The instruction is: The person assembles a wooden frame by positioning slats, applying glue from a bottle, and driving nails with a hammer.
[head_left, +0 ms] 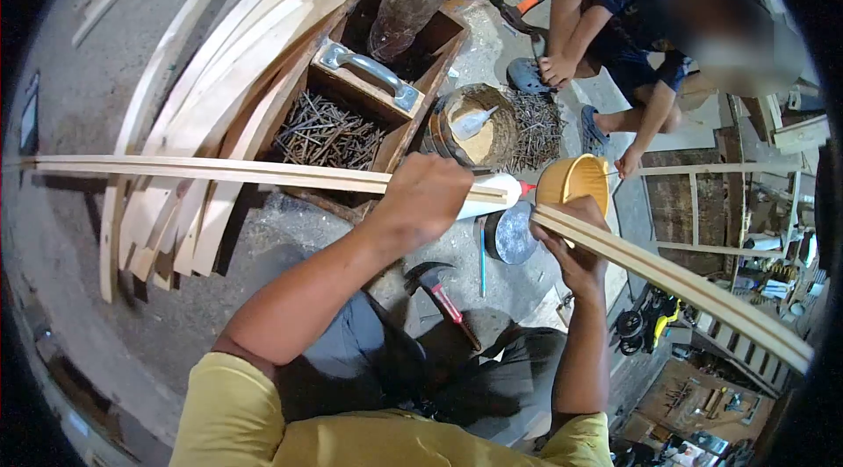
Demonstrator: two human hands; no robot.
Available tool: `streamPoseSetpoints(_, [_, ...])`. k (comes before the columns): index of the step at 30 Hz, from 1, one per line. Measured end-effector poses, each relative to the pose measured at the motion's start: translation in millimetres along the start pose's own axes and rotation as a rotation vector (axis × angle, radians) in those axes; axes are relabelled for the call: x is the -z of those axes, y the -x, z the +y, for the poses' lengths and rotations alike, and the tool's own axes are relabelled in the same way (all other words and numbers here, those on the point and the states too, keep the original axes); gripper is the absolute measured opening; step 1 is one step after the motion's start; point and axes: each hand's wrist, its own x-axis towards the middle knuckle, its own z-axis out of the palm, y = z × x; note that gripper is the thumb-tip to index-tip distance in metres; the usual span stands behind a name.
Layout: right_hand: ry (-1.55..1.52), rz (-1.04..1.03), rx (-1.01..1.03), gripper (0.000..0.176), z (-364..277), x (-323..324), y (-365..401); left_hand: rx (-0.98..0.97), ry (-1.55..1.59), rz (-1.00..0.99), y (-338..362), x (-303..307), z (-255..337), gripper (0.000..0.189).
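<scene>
My left hand (428, 197) is closed around a long grooved wooden strip (219, 171) that runs out to the left. The strip's near end overlaps a white bottle with a red tip (483, 193). My right hand (575, 249) grips a second grooved strip (685, 283), which slants down to the right. The two strip ends face each other with a gap between them. Beyond my right hand is a yellow container (562, 177). A round grey tin (515, 234) and a blue pencil (482, 258) lie between my hands, and a hammer (446, 298) rests near my legs.
A divided wooden box (386, 129) holds nails (325, 133) and a blue-capped bottle (408, 6). Beside it stand a tub of pale powder (479, 138) and loose nails (536, 126). Curved boards (202, 98) lie left. Another person (632, 37) crouches opposite, a hand near the yellow container.
</scene>
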Motion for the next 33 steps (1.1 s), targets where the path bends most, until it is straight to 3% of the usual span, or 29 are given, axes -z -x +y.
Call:
streamPoseSetpoints(1, [-0.047, 0.062, -0.134, 0.027, 0, 8, 20, 0.056, -0.125, -0.187, -6, 2, 2, 0.012])
streamPoseSetpoints(2, [-0.100, 0.125, -0.267, 0.029, -2, 14, 39, 0.038, -0.142, -0.194, -13, 6, 5, 0.012])
streamPoseSetpoints(4, [-0.135, 0.204, -0.261, 0.029, -13, 23, 68, 0.131, -0.217, -0.449, -20, 15, 12, 0.019])
streamPoseSetpoints(6, [-0.089, 0.263, -0.212, 0.025, -14, 28, 99, 0.087, -0.273, -0.431, -19, 13, 12, 0.019])
streamPoseSetpoints(8, [-0.184, 0.352, -0.318, 0.023, -20, 25, 129, 0.087, -0.304, -0.488, -20, 12, 12, 0.025])
streamPoseSetpoints(11, [-0.174, 0.379, -0.465, 0.022, 2, 20, 171, 0.060, -0.262, -0.465, -19, 8, 9, 0.029])
streamPoseSetpoints(14, [-0.244, 0.441, -0.441, 0.020, 26, 10, 191, 0.132, -0.295, -0.495, -27, 26, 23, 0.033])
streamPoseSetpoints(15, [-0.175, 0.409, -0.332, 0.018, 36, 11, 194, 0.118, -0.327, -0.471, -30, 19, 16, 0.036])
streamPoseSetpoints(16, [-0.134, 0.356, -0.355, 0.018, 59, 13, 203, 0.067, -0.337, -0.404, -30, 22, 15, 0.036])
streamPoseSetpoints(18, [-0.400, 0.459, -0.378, 0.024, 49, 7, 201, 0.056, -0.339, -0.402, -29, 21, 13, 0.035])
streamPoseSetpoints(23, [-0.504, 0.554, -0.543, 0.040, 85, -4, 224, 0.044, -0.369, -0.371, -24, 26, 23, 0.034])
streamPoseSetpoints(33, [-0.445, 0.396, -0.433, 0.042, 70, 3, 219, -0.030, -0.455, -0.206, -4, 18, 32, 0.023])
